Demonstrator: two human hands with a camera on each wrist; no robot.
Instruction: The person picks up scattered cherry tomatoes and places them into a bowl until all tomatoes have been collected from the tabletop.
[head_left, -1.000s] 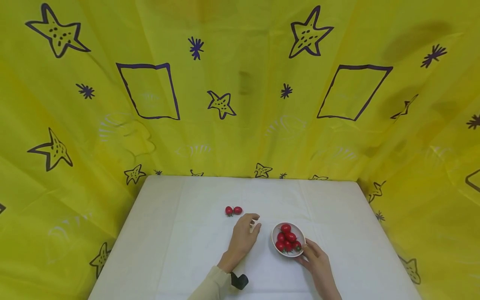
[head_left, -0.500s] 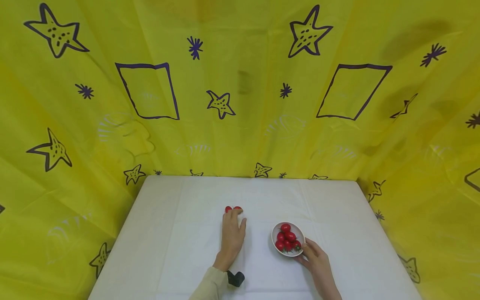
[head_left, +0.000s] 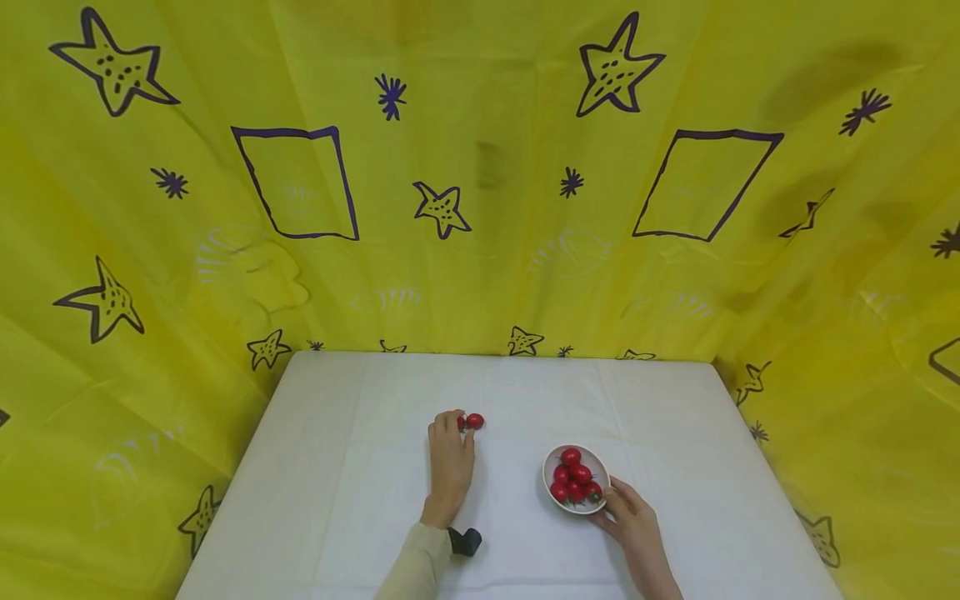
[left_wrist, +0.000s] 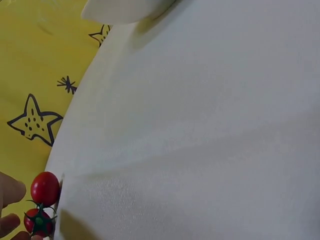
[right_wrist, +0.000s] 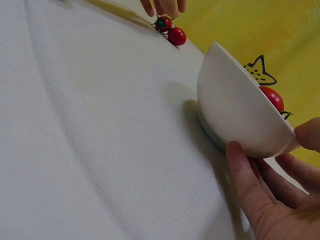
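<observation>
My right hand (head_left: 637,525) holds a small white bowl (right_wrist: 235,105) by its right side, thumb at the rim and fingers under its wall. Several red cherry tomatoes (head_left: 581,474) with green stems lie inside. Farther back and to the left, two more cherry tomatoes lie side by side on the white cloth. Around the left one (head_left: 461,423), the fingers of my left hand (head_left: 450,467) are spread, thumb apart from them, partly hiding it. Its green stem shows in the left wrist view, fingertips right beside it. The other cherry tomato (head_left: 476,422) is just right of the fingers.
A white cloth (head_left: 375,500) covers the table. Yellow curtains (head_left: 480,283) with drawn starfish enclose its back and both sides. A black device (head_left: 467,542) sits on my left wrist, beside the light sleeve (head_left: 416,558).
My left hand has moved left and forward, from beside the bowl to the left of the two loose tomatoes. The right hand and the bowl have stayed in place.
</observation>
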